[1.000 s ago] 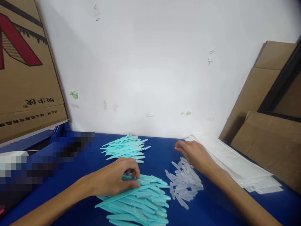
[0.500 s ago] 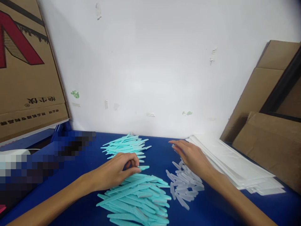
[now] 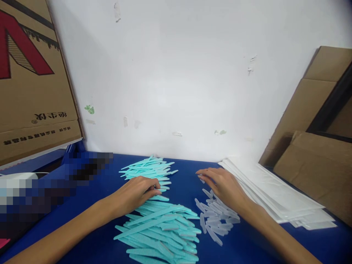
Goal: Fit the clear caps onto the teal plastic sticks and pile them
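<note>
My left hand [image 3: 141, 191] pinches a slim turquoise eyebrow razor [image 3: 163, 189] between thumb and fingertips; the grip hides most of it. Beneath the hand spreads a large near pile of turquoise razors [image 3: 162, 233], lying roughly sideways. Farther back is a second, smaller pile of the same razors [image 3: 148, 168]. My right hand [image 3: 220, 181] hovers by a heap of small translucent blade caps [image 3: 217, 216], thumb and fingers closing around what looks like one such cap [image 3: 202, 179].
White plastic sleeves [image 3: 272, 190] lie stacked to the right on the blue table [image 3: 187, 176]. Brown cardboard [image 3: 313, 161] leans at the far right. A large printed carton [image 3: 33, 91] stands at left, and a white wall [image 3: 170, 73] rises behind.
My left hand has shifted slightly left and away from me, toward the farther razor pile. The right hand has dropped a little toward the table, and a translucent piece now shows at its fingertips.
</note>
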Action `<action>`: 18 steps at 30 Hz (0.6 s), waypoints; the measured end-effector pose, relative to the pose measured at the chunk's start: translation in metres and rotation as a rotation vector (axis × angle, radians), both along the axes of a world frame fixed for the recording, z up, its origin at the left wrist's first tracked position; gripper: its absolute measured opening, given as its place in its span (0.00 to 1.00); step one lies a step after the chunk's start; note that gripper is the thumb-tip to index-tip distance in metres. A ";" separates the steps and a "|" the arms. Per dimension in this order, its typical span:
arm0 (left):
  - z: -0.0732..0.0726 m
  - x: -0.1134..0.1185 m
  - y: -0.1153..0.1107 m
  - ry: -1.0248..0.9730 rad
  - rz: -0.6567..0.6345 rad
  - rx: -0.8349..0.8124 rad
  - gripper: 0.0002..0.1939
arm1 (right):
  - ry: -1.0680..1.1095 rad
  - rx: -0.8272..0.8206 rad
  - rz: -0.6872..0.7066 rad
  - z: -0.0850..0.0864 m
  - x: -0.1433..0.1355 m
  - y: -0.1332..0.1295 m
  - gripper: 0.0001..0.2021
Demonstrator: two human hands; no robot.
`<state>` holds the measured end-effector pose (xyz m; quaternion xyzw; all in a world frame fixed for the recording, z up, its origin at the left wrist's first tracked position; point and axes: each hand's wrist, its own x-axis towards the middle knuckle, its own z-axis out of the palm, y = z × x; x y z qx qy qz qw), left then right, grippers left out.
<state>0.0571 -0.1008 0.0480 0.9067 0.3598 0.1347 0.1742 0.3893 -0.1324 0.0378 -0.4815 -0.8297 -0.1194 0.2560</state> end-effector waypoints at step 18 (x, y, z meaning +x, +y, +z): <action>-0.003 0.002 -0.004 0.042 -0.031 0.306 0.15 | 0.335 0.010 0.303 0.001 -0.046 -0.028 0.05</action>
